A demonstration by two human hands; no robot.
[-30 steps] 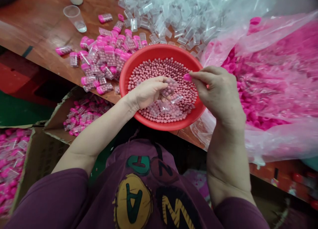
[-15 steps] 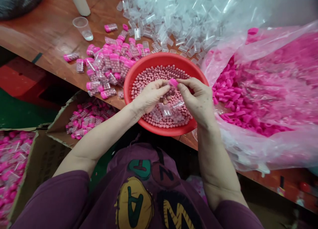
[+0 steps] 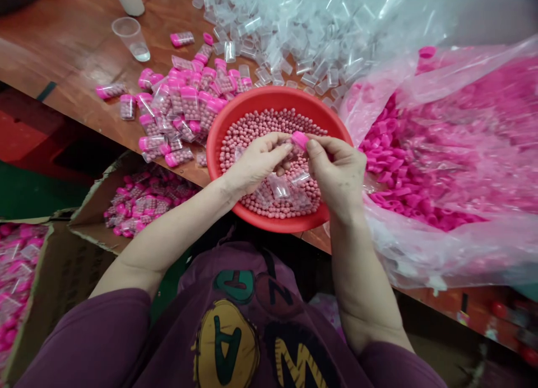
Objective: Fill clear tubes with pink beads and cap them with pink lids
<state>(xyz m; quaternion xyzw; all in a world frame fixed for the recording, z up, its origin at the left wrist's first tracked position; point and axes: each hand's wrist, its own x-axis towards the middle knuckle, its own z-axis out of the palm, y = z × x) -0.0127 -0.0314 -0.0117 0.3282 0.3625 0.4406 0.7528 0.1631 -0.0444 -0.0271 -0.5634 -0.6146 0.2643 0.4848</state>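
Over a red plastic basin (image 3: 213, 152) of pink beads (image 3: 256, 129), my left hand (image 3: 259, 161) is closed around a small clear bottle, mostly hidden by the fingers. A bright pink cap (image 3: 300, 139) sits at the bottle's upper right end. My right hand (image 3: 339, 172) pinches that cap between thumb and fingers; whether it is fully seated I cannot tell. Several clear empty bottles (image 3: 279, 187) lie on the beads below my hands.
Capped bead bottles (image 3: 190, 102) are heaped left of the basin. Clear empty bottles (image 3: 269, 46) pile up behind it. A plastic bag (image 3: 403, 248) of pink caps (image 3: 386, 147) lies right. A clear cup (image 3: 132, 38) stands far left. Cardboard boxes (image 3: 63, 270) hold more filled bottles.
My right hand and the pink cap have shifted slightly to the right. The left hand keeps its hold on the bottle. The view has moved a little.
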